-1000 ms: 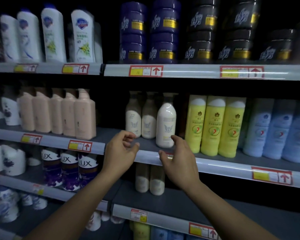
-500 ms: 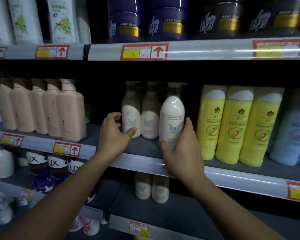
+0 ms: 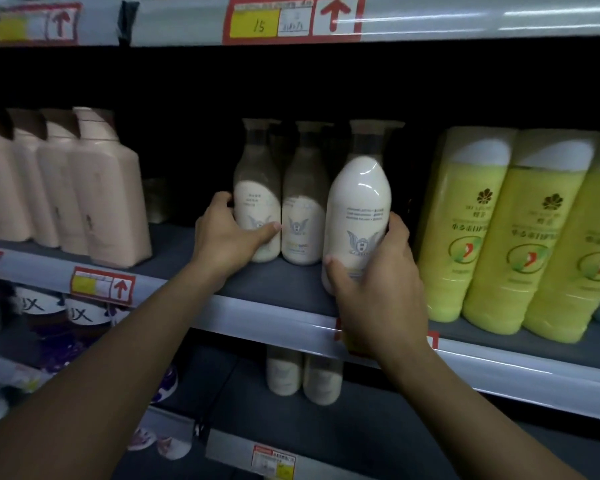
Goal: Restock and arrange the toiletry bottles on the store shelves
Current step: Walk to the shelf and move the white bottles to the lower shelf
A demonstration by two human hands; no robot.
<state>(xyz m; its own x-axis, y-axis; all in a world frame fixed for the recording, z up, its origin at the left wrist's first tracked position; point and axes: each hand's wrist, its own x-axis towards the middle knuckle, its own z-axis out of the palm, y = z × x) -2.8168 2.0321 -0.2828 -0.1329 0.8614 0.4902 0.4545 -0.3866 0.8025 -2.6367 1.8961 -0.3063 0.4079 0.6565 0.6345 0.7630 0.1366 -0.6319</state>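
Middle shelf, cream bottles with a winged emblem: three in view. Front cream bottle stands nearest the shelf edge, upright, long axis vertical, cap up, label facing the camera. Left cream bottle and middle cream bottle stand further back, side by side and touching or nearly so, also upright with caps up and labels forward.

Right hand: wrapped round the lower part of the front cream bottle, thumb on the left flank, fingers curled behind the right flank. The bottle's base is hidden behind the hand (cannot tell whether it rests on the shelf or is lifted).

Left hand: gripping the left cream bottle low down, thumb laid across the label front, fingers curled round its left side.

Other stock counted: four pink bottles in a row at left on the same shelf, upright; three yellow bottles at right, upright, just beside the front cream bottle, with part of a pale blue one at the frame edge. Shelf below: two more cream bottles, upright, tops hidden by the shelf rail.

Price tags with red arrows on the rails: five visible in full or in part (one largely covered by the right hand).
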